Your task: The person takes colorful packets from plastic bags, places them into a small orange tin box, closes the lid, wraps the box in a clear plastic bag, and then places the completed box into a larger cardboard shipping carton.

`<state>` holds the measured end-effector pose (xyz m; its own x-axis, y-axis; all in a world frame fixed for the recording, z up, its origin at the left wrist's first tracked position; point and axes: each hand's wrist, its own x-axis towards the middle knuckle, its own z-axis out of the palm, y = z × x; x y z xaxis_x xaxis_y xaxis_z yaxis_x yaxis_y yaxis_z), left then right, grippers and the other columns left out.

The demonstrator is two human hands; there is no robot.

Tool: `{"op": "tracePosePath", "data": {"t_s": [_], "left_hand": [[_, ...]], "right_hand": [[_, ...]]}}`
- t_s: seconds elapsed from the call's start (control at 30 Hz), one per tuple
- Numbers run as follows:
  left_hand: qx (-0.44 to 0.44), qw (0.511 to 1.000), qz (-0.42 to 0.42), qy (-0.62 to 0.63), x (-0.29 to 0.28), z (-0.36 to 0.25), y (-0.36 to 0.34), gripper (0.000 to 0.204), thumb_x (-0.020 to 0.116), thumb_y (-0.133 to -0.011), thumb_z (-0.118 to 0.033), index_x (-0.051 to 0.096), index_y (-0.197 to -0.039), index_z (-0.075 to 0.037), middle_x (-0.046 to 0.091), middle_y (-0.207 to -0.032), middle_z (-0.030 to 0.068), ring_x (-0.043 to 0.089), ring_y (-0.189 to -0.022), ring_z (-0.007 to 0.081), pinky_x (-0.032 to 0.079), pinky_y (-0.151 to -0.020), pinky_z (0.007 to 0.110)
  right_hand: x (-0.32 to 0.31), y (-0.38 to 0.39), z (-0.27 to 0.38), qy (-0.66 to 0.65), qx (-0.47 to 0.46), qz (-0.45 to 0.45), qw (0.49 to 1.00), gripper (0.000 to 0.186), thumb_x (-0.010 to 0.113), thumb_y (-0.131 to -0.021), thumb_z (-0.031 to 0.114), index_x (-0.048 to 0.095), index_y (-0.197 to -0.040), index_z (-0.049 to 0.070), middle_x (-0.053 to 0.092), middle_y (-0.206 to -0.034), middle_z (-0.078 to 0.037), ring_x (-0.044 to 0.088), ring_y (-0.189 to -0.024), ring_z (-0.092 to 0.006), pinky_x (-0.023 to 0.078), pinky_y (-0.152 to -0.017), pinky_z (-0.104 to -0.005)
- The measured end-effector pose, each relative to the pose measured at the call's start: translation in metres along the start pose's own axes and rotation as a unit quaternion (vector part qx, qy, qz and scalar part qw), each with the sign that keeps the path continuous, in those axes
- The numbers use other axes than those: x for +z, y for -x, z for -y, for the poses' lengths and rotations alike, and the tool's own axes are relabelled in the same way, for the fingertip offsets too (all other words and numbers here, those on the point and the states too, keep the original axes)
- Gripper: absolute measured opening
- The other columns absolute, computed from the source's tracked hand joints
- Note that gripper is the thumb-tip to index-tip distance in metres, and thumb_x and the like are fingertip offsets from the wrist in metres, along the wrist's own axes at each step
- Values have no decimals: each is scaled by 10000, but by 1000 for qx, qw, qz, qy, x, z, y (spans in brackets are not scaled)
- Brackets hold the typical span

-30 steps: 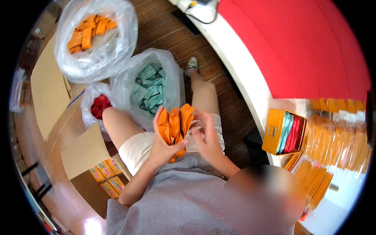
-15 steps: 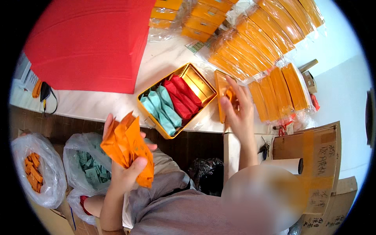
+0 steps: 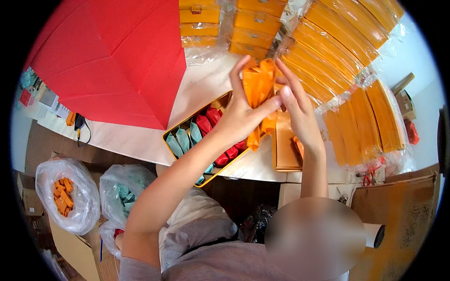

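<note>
My left hand [image 3: 241, 114] grips a bunch of orange packets [image 3: 259, 86] from the left, held up over the right end of a gold tin box [image 3: 197, 114]. My right hand [image 3: 300, 114] closes on the same packets from the right, its thumb beside the left thumb. Inside the tin stand teal packets [image 3: 183, 138] on the left and red packets [image 3: 204, 125] beside them; my left arm covers part of the tin. A gold lid [image 3: 285, 136] lies right of it, partly under my right hand, with something orange on it.
A big red box [image 3: 112, 65] fills the table's back left. Plastic-wrapped orange boxes [image 3: 323, 51] are stacked behind and to the right. Clear bags hold orange packets [image 3: 63, 195] and teal packets [image 3: 125, 194] at the lower left. A cardboard box [image 3: 393, 215] stands at the lower right.
My left hand has carried the orange packets up and right from beside my lap to over the tin. My right hand has come off the lid to meet them.
</note>
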<state>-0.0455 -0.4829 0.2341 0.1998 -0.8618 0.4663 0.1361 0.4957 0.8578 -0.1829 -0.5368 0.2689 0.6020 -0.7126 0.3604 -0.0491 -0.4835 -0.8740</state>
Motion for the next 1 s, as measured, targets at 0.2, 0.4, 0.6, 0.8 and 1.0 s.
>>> {"op": "tracePosePath", "data": {"t_s": [0.2, 0.4, 0.6, 0.8, 1.0], "left_hand": [[14, 992, -10, -121, -3, 44, -9, 882, 654, -870, -146, -38, -1413, -93, 367, -1331, 232, 455, -1221, 282, 374, -1027, 387], [-32, 974, -62, -217, -6, 49, 3, 880, 630, -888, -184, -78, -1394, -53, 411, -1306, 255, 478, -1217, 313, 399, -1002, 380], [-20, 939, -82, -334, -24, 56, 15, 801, 609, -898, -301, 60, -1411, -23, 242, -1355, 305, 382, -1266, 394, 349, -1047, 428], [-54, 874, -102, -472, -24, 46, 26, 636, 548, -915, -413, 320, -1266, 65, 377, -1195, 264, 409, -1144, 421, 330, -1004, 466], [-46, 819, -92, -565, -38, 48, 32, 534, 447, -954, -452, 452, -1149, 45, 443, -1141, 225, 412, -1078, 378, 314, -971, 443]], "right_hand": [[-4, -33, -41, -42, -56, 58, 996, 519, 487, -977, 312, 367, -1428, 87, 487, -1340, -84, 443, -1210, -149, 335, -1024, -289], [14, -35, -62, -122, 5, 73, 990, 460, 492, -978, 312, 445, -1363, 64, 517, -1291, -94, 459, -1183, -155, 348, -1011, -287], [23, -34, -70, -111, 28, 114, 987, 481, 497, -964, 376, 503, -1287, 19, 577, -1188, -123, 519, -1100, -184, 391, -964, -295], [13, -33, -84, -35, 107, 193, 975, 463, 506, -945, 404, 573, -1228, 44, 604, -1161, -176, 569, -1065, -250, 427, -928, -314], [23, -28, -90, 125, -15, 158, 979, 384, 471, -968, 332, 602, -1207, 62, 609, -1093, -181, 573, -1031, -330, 441, -900, -345]]}}
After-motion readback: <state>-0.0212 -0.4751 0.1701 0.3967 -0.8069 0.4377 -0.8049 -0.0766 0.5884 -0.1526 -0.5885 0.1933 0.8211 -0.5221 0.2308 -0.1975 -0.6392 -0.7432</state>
